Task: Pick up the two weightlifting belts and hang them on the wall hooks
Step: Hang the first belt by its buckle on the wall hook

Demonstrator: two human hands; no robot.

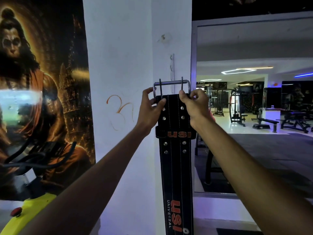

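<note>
A black weightlifting belt (175, 163) with red "USI" lettering hangs straight down in front of the white pillar. Its metal double-prong buckle (171, 82) is at the top, held up against the pillar face. My left hand (150, 107) grips the belt's top left edge just under the buckle. My right hand (194, 104) pinches the top right corner. A thin white hook strip (172, 68) is fixed to the pillar directly above the buckle, which sits just below it. Only one belt is in view.
The white pillar (122, 65) fills the centre, with an orange scribble on it. A large dark poster (42, 82) covers the wall at left. A yellow and black exercise machine (28, 184) stands at lower left. A mirror (254, 99) at right reflects gym equipment.
</note>
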